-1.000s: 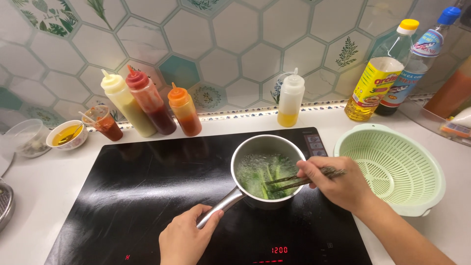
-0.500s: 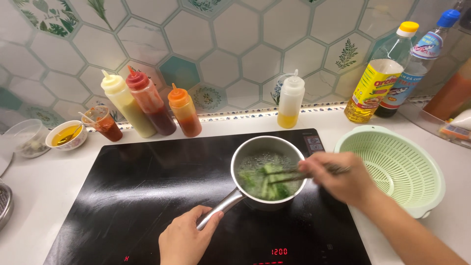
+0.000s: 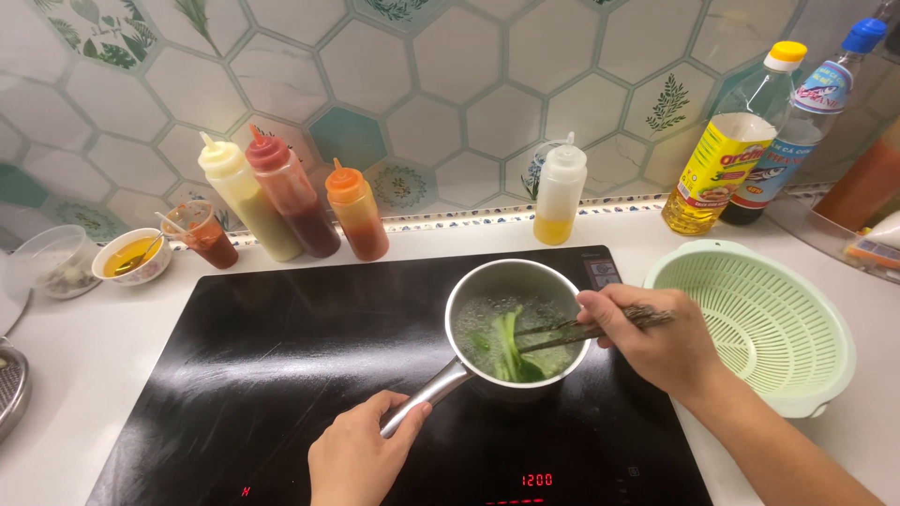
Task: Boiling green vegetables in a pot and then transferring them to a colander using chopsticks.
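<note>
We're gripping the pot [image 3: 511,328] handle with our left hand [image 3: 361,454], fingers closed round it. Our right hand [image 3: 656,342] is pinching chopsticks [image 3: 586,330] shut on greens [image 3: 506,347] in bubbling water, pot sitting on the cooktop [image 3: 281,375].

Small stainless steel saucepan [image 3: 514,323] is sitting on black glass induction cooktop [image 3: 262,375], water bubbling around green leafy vegetable [image 3: 508,349]. Left hand [image 3: 361,456] is gripping the pan's metal handle [image 3: 427,398] at near edge. Right hand [image 3: 656,339] is holding dark chopsticks [image 3: 586,328], tips reaching into the greens. Pale green plastic colander [image 3: 759,323] is sitting just right of the cooktop. Four squeeze bottles — yellow [image 3: 246,201], red [image 3: 292,195], orange [image 3: 356,211], white [image 3: 559,192] — are standing along far hexagon-tiled wall [image 3: 450,84].
</note>
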